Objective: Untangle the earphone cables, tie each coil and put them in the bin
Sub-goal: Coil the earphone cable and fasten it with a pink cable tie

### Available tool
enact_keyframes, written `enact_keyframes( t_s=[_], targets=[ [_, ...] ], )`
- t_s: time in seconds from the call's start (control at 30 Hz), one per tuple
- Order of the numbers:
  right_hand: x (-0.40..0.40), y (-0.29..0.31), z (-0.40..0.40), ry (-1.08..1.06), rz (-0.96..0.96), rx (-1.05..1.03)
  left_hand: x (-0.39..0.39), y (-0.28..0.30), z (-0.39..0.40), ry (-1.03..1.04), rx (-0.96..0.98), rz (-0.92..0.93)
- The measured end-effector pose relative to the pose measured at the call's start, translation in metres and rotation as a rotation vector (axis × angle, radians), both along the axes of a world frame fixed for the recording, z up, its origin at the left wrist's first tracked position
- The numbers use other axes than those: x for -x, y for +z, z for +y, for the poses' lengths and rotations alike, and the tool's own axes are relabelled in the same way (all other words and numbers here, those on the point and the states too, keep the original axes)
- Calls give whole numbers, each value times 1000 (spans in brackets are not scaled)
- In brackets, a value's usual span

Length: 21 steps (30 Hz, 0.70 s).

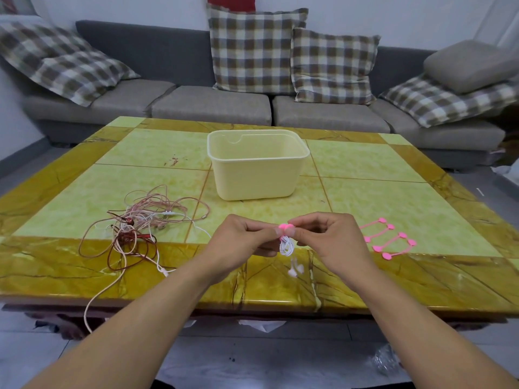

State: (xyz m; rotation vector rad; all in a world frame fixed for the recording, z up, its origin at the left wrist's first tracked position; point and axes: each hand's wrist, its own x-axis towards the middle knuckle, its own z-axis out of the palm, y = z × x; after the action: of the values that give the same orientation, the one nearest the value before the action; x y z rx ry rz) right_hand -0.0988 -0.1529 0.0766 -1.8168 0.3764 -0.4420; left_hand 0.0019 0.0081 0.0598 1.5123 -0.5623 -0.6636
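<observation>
Both hands, L (247, 237) & R (323, 234), pinch a pink tie (286, 227) atop a white earphone coil (286, 246); coil hangs vertical, earbuds (295, 269) dangling down over the counter (393, 282).

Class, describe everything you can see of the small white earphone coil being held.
The white earphone coil is a thin white cable wound into a small tight bundle, hanging upright above the table's near edge. A pink tie sits at its top, pinched by the left hand and right hand. Two pale earbuds dangle below it, blurred.
</observation>
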Motion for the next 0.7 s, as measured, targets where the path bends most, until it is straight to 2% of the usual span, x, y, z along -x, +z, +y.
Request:
enact_keyframes(
  t_s=[0.37, 0.43, 0.57, 0.7],
  targets=[
    [-1, -6, 0, -55, 91, 203, 9, -10, -12, 117, 30, -11],
    [-1, -7, 1, -59, 95, 160, 10, -12, -15, 131, 30, -40],
    [1, -1, -1, 62, 78, -93, 5, -11, -13, 97, 16, -51],
    [3, 0, -7, 161, 108, -51, 1, -10, -9, 45, 4, -22]
  ],
)
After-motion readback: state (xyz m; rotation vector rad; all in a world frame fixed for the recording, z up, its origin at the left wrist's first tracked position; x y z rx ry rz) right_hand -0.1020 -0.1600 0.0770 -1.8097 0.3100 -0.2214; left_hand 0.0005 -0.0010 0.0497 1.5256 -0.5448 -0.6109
